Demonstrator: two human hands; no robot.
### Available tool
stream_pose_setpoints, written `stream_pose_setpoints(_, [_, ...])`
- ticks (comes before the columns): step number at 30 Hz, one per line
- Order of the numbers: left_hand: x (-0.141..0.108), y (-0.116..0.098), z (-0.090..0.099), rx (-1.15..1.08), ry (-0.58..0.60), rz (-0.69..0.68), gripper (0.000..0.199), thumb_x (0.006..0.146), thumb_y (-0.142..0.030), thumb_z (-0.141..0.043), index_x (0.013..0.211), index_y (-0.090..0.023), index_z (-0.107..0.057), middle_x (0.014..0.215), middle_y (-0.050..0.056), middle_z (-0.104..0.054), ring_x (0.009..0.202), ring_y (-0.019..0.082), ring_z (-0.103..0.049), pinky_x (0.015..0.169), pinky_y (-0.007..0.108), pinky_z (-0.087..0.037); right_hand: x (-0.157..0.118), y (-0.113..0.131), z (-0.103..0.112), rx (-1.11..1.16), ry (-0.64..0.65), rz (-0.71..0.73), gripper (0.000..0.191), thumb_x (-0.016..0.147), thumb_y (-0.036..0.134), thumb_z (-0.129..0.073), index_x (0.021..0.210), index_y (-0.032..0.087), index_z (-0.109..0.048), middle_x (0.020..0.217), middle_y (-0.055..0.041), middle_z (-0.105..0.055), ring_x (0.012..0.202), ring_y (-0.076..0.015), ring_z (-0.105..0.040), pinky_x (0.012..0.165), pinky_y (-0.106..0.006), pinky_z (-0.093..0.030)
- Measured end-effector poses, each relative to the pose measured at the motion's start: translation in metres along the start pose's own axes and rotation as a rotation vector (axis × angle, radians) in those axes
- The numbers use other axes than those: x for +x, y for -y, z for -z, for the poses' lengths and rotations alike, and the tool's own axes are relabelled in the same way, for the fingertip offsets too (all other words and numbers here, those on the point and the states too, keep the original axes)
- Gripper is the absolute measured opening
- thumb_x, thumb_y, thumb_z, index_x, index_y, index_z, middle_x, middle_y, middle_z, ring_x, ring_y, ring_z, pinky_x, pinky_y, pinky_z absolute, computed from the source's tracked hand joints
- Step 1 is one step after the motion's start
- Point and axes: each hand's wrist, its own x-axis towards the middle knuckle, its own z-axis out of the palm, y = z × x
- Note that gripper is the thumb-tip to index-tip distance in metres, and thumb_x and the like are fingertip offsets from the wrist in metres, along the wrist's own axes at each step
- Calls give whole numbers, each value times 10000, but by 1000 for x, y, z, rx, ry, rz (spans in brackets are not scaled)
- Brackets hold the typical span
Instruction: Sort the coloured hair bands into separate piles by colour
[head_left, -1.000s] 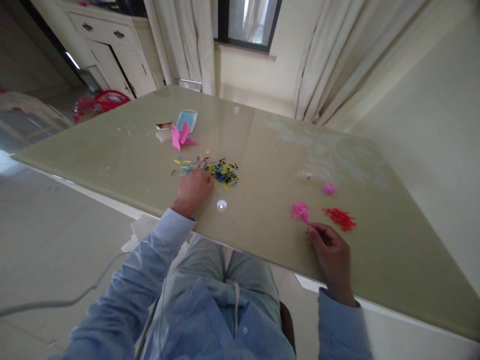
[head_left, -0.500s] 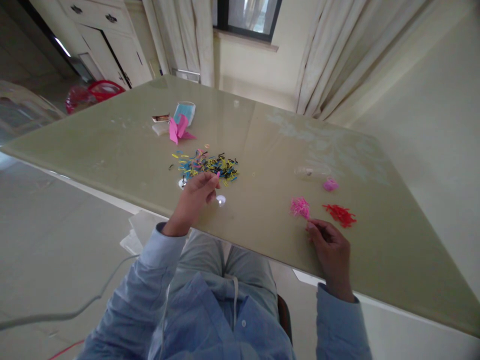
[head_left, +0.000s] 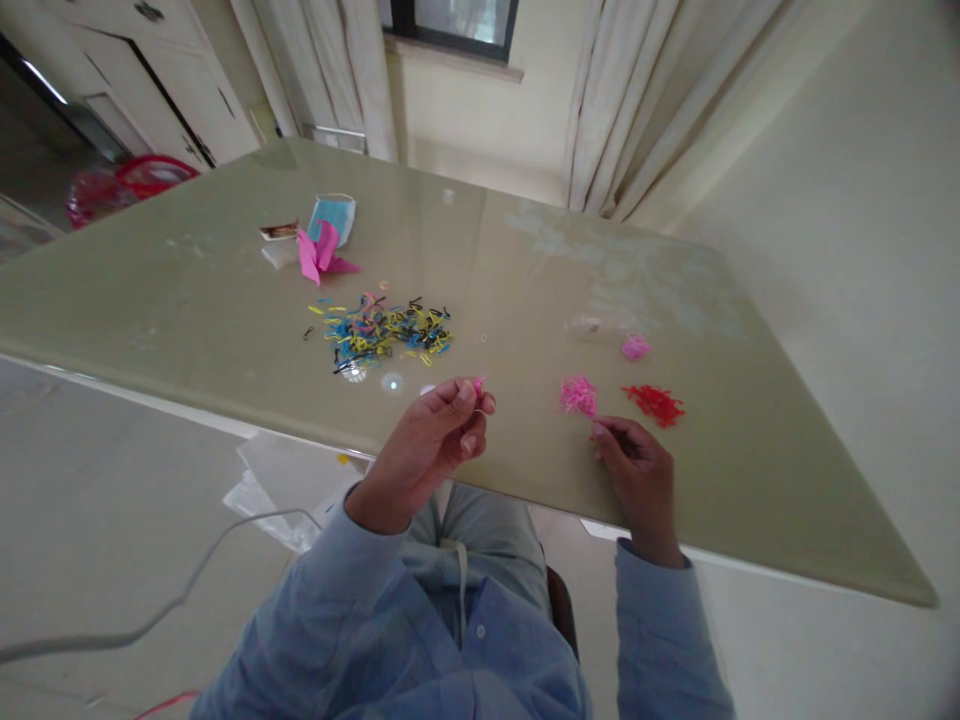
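Note:
My left hand (head_left: 433, 440) is raised over the near part of the table, thumb and fingers pinched on a small pink band (head_left: 478, 386). Beyond it spreads a pile of blue, yellow and black bands (head_left: 390, 328). My right hand (head_left: 637, 478) has its fingertips closed at the near edge of a pink band pile (head_left: 577, 395); what lies between them is too small to make out. Red bands (head_left: 655, 404) form a pile beyond and to the right of that hand. A pink clump (head_left: 635, 346) sits behind them.
At the back left of the table (head_left: 225, 290) are a blue face mask (head_left: 332, 218), a pink folded paper (head_left: 321, 252) and a small picture (head_left: 279, 231). A clear plastic item (head_left: 596, 326) lies beside the pink clump. A grey cable (head_left: 184, 590) runs at the lower left.
The view has shifted a little. My left hand has moved right, away from the multicoloured pile, with the pink item still pinched. My right hand remains at the pink pile.

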Motion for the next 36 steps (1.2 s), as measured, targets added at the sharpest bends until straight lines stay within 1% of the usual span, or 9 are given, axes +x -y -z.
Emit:
stream_pose_setpoints(5, [7,11,-3,348,-179,-212,355,783,-491,-789,802,-158,-666,716,-5,-634,505,54,-454,483,200,-349,-1,0,-1,19,-1,3,298,798,454,-700,888,173,-746,735,-31,-710,592,-147,-584,589,-279,-483])
stream_pose_setpoints(8, [14,14,-4,442,-217,-255,314,800,-465,-767,816,-166,-673,710,-3,-656,505,62,-470,487,200,-370,-1,1,-1,31,8,2,289,806,449,-691,885,175,-742,721,-27,-704,591,-145,-579,585,-274,-477])
stream_pose_setpoints(13, [39,25,-12,577,-173,-273,286,806,-449,-732,839,-168,-691,765,14,-696,512,73,-492,486,207,-386,-1,-1,-1,36,22,7,289,818,456,-685,888,182,-742,731,-31,-705,605,-146,-580,591,-272,-483])
stream_pose_setpoints(16, [59,38,-23,755,-131,-306,237,840,-404,-687,851,-168,-708,714,3,-679,518,91,-497,504,221,-398,-2,-2,-1,32,27,7,298,827,463,-680,898,181,-745,761,-44,-715,640,-157,-597,608,-278,-494])
stream_pose_setpoints(18, [71,47,-33,918,-94,-345,187,875,-345,-654,870,-171,-721,744,12,-703,553,105,-530,559,237,-428,-2,-3,-1,32,28,2,302,830,465,-679,908,181,-747,772,-48,-719,657,-163,-607,619,-282,-499])
stream_pose_setpoints(23, [90,65,-54,1331,15,-404,141,923,-234,-611,912,-177,-739,940,79,-763,802,187,-657,766,306,-484,-2,-2,-1,64,31,-17,295,821,459,-694,904,182,-747,784,-50,-728,666,-168,-617,617,-279,-496])
stream_pose_setpoints(26, [94,72,-58,1440,48,-381,186,955,-240,-577,954,-165,-748,1010,112,-762,928,230,-676,838,341,-491,-2,-2,-1,65,35,-8,292,830,459,-689,913,185,-750,789,-50,-733,676,-172,-629,618,-279,-498])
stream_pose_setpoints(31, [95,77,-49,1410,67,-392,214,953,-214,-562,1020,-181,-763,1054,103,-765,975,228,-680,890,342,-502,-2,-1,0,73,22,-9,296,827,465,-690,907,187,-751,791,-53,-741,671,-176,-638,623,-285,-511])
stream_pose_setpoints(36, [85,64,-22,1338,-6,-446,201,925,-196,-575,977,-179,-769,982,82,-767,856,195,-673,852,320,-513,-2,1,0,56,3,-2,298,829,470,-687,896,187,-753,769,-46,-731,649,-168,-624,609,-279,-505])
